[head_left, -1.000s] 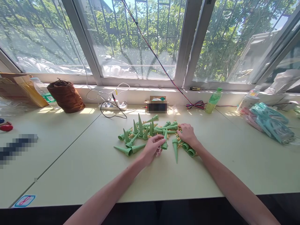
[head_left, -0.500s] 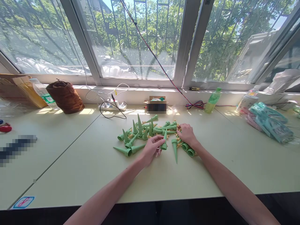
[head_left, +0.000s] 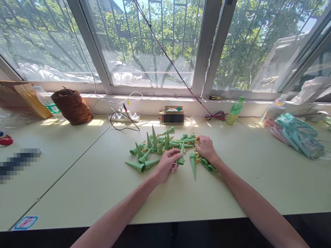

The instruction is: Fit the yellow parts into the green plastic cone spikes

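Note:
My left hand grips a green plastic cone, its tip pointing up and its wide end down. At the right side of the pile, my right hand has its fingers bent down among small yellow pieces; what they pinch, if anything, is too small to make out. Several green cones stand or lie in the pile between and left of my hands. One loose cone lies between my hands, its tip toward me.
Behind the pile are a small box, a power strip with cables and a green bottle. A brown bag stands at the back left; teal packages lie at the right.

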`<state>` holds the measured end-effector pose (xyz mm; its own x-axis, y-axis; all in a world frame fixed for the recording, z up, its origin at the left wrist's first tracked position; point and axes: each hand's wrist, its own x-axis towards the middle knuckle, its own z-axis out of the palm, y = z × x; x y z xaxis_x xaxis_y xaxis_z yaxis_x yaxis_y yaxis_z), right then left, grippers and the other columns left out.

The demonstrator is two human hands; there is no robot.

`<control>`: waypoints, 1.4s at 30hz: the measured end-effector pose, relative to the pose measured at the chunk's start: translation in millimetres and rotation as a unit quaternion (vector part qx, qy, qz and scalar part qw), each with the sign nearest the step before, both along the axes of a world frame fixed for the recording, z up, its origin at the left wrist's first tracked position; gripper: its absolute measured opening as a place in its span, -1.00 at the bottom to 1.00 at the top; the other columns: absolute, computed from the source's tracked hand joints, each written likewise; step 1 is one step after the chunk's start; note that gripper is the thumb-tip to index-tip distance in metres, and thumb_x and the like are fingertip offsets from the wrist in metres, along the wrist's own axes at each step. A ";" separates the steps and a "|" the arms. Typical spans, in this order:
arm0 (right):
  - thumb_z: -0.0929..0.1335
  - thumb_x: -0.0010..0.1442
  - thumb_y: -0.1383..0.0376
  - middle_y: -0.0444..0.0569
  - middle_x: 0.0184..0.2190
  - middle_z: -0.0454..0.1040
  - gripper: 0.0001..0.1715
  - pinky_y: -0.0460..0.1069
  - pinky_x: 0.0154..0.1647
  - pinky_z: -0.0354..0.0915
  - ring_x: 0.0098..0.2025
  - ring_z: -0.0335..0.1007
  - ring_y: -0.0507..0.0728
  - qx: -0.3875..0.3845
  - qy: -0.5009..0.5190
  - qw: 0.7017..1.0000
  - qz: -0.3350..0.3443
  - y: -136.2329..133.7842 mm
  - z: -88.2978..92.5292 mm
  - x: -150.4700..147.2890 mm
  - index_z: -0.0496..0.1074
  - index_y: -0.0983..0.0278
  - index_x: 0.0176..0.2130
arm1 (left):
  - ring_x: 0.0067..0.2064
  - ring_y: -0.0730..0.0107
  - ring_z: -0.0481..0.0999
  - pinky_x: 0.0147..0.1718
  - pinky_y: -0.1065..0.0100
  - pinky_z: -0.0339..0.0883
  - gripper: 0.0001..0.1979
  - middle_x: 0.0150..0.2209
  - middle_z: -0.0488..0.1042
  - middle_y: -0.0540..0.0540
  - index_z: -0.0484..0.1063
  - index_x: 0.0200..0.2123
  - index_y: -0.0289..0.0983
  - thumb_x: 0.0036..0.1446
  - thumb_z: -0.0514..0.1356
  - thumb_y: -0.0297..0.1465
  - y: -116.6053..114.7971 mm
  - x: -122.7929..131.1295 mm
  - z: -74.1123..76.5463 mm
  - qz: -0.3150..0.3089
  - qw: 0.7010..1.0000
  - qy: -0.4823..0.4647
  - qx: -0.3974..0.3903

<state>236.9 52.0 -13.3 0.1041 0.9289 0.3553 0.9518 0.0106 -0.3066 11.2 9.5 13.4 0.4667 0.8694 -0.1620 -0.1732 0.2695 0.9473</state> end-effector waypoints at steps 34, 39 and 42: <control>0.29 0.22 0.37 -0.05 -0.36 0.47 -0.87 0.01 -0.17 0.18 -0.26 0.33 0.14 0.076 0.117 0.989 0.052 -1.7 3.4 -1.1 0.28 0.24 -0.39 | -0.70 0.69 0.19 -0.73 0.51 -0.02 -0.59 -0.41 0.51 -0.06 0.40 -0.22 -0.32 -0.04 0.37 -0.18 -2.6 -0.1 3.9 0.002 1.000 0.001 0.003; 0.27 0.24 0.36 -0.03 -0.36 0.46 -0.89 0.01 -0.19 0.20 -0.26 0.33 0.16 0.096 0.143 0.984 0.052 -3.9 5.2 -4.2 0.29 0.23 -0.37 | -0.70 0.70 0.18 -0.73 0.52 -0.01 -0.61 -0.41 0.50 -0.06 0.39 -0.21 -0.32 0.00 0.35 -0.19 -2.0 0.1 2.8 0.000 1.000 0.004 0.007; 0.26 0.24 0.35 -0.03 -0.35 0.46 -0.90 0.02 -0.17 0.21 -0.26 0.33 0.16 0.109 0.147 0.982 0.053 -4.1 4.5 -5.6 0.28 0.23 -0.36 | -0.70 0.70 0.17 -0.73 0.52 0.00 -0.62 -0.40 0.50 -0.05 0.39 -0.20 -0.32 0.01 0.34 -0.20 -2.2 0.2 3.2 0.000 1.000 0.006 0.008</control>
<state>231.3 47.9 -8.8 0.1390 0.8453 0.5159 0.8123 0.2007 -0.5476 11.4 7.3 16.6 0.4653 0.8718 -0.1534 -0.1612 0.2538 0.9537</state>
